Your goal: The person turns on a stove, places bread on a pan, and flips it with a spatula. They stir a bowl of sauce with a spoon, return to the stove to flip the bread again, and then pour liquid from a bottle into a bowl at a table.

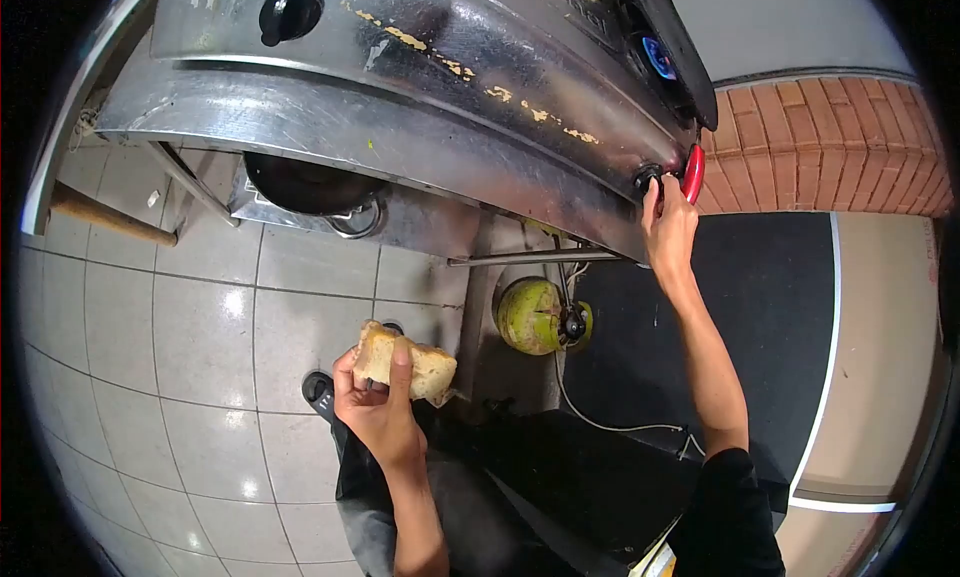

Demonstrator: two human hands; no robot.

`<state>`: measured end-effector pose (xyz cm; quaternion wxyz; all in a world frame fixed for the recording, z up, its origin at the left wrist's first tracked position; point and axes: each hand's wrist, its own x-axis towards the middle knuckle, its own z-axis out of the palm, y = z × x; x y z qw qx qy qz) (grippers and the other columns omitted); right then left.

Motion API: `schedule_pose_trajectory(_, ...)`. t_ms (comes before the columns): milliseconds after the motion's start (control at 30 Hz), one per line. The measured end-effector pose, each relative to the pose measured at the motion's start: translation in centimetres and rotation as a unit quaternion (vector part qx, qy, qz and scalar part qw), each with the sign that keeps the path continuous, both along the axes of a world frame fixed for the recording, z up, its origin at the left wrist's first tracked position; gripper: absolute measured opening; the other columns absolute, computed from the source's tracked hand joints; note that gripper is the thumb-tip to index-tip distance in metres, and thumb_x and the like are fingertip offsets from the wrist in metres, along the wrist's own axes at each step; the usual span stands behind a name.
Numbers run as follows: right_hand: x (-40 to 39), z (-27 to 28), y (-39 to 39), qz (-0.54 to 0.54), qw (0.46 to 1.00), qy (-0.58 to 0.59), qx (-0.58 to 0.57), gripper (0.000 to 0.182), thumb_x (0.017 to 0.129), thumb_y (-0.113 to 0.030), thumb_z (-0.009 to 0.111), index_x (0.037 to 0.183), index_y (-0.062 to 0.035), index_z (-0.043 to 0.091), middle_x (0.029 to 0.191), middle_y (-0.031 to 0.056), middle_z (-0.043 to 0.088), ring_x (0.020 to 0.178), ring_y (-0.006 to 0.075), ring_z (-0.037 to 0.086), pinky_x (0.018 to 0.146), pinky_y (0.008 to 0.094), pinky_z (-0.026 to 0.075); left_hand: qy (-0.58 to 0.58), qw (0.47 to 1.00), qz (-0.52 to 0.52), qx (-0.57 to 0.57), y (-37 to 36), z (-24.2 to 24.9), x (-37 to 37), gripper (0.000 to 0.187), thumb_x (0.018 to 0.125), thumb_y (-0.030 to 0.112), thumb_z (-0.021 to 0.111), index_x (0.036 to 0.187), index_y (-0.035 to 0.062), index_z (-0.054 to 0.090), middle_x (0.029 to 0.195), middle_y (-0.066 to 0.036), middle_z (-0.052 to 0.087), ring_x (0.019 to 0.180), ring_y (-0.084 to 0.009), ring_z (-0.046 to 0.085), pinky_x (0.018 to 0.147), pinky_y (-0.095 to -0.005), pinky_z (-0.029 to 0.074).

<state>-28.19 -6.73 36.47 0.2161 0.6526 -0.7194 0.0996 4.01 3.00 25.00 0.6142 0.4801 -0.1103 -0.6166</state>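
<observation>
My left hand [383, 417] grips a piece of bread [430, 370] with a pale crumb side and a browned crust edge, thumb across its face. It hovers above the tiled floor, in front of the stove. Up at the right end of the steel gas stove [420, 87], the fingers of my right hand [671, 227] are closed on a black stove knob [648, 181], which they partly cover. Beside that knob sticks out a red handle [694, 173]. A blue flame [658, 59] burns beneath a black pan [690, 47].
Another knob [291, 13] is on the stove's left side. Below, a dark pan [310, 182] rests on a low metal shelf. A green gas cylinder [528, 317] with a hose stands under the stove's right side. A brick ledge [830, 142] borders the right.
</observation>
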Motion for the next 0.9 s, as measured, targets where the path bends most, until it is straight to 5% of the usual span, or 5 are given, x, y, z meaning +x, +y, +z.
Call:
schedule_pose_trajectory(700, -0.1, -0.2, -0.4, 0.031, 0.999, 0.002, -0.026, 0.014, 0.091, -0.01, 0.056, 0.084, 0.0021, 0.056, 0.052, 0.0177, 0.047, 0.043, 0.0296, 0.05, 0.043, 0.0363, 0.038, 0.018, 1.0, -0.019, 0.008, -0.3, 1.4, 0.3, 0.024, 0.087, 0.004, 0.064, 0.107, 0.0004, 0.051, 0.1, -0.009, 0.059, 0.09, -0.0135, 0.058, 0.079, -0.0281, 0.05)
schedule_pose_trajectory(900, 0.4, 0.0, -0.4, -0.011, 1.0, -0.015, -0.001, 0.014, 0.09, -0.006, 0.056, 0.08, 0.0037, 0.054, 0.053, 0.0184, 0.05, 0.046, 0.0332, 0.053, 0.045, 0.0396, 0.039, 0.009, 1.0, -0.024, 0.008, -0.5, 1.7, 0.4, 0.024, 0.086, 0.005, 0.066, 0.106, 0.0003, 0.053, 0.1, -0.009, 0.059, 0.09, -0.0136, 0.058, 0.078, -0.0282, 0.05)
